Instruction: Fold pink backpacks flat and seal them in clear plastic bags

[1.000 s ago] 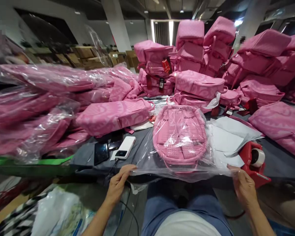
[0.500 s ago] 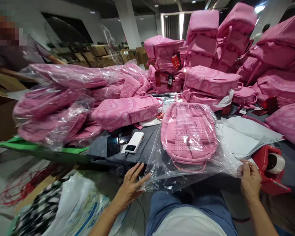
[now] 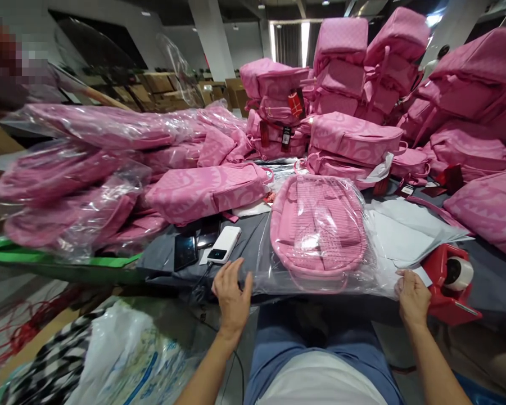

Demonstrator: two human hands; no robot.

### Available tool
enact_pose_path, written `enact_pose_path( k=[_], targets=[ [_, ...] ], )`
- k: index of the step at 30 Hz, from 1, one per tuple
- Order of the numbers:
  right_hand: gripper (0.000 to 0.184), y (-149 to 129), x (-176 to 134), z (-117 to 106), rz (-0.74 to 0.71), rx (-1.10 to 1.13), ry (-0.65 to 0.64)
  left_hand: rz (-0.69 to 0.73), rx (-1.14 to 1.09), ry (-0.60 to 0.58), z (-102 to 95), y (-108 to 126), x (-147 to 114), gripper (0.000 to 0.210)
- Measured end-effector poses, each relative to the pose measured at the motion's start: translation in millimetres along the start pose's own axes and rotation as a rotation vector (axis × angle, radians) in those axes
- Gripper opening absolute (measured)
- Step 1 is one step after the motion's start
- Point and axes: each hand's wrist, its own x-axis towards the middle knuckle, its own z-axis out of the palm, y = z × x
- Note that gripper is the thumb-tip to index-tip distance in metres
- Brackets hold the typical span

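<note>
A pink backpack (image 3: 316, 225) lies inside a clear plastic bag (image 3: 263, 278) at the front edge of the table. My right hand (image 3: 413, 298) pinches the bag's near right corner between thumb and fingers. At the bag's near left corner, my left hand (image 3: 233, 295) is raised with the thumb apart from the fingers and nothing visibly held. Just beyond its fingertips lies a white power bank (image 3: 224, 245) with a cable. To the right of my right hand stands a red tape dispenser (image 3: 441, 287) with a roll of tape (image 3: 459, 274).
Bagged pink backpacks (image 3: 96, 126) are piled on the left; unbagged ones (image 3: 341, 79) are stacked at the back and right. A dark phone (image 3: 186, 251) lies by the power bank. White sheets (image 3: 409, 230) lie right of the bag. Plastic wrapping (image 3: 118, 349) is below left.
The bag's near edge has drawn back from my lap to the table edge and looks flatter. My left hand has turned more upright, its fingers closer together. My right hand keeps the corner. The view has shifted slightly.
</note>
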Motion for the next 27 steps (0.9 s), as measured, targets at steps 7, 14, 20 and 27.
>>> enact_pose_path(
  k=[7,14,20,27],
  targets=[
    [0.060,-7.0,-3.2,-1.5,-0.010,0.049,-0.019,0.608,0.129,-0.277,36.7,99.4,-2.4,0.058],
    [0.059,-1.6,-5.1,-3.2,0.027,0.139,-0.026,0.547,0.100,-0.479,41.4,100.4,9.9,0.027],
    [0.056,-0.9,-5.1,-1.6,0.010,0.162,-0.006,0.439,-0.074,-0.565,32.3,95.9,3.1,0.008],
    [0.054,5.9,-5.7,-5.0,-0.074,0.124,-0.019,0.480,-0.146,-0.552,32.1,99.9,18.9,0.008]
  ],
)
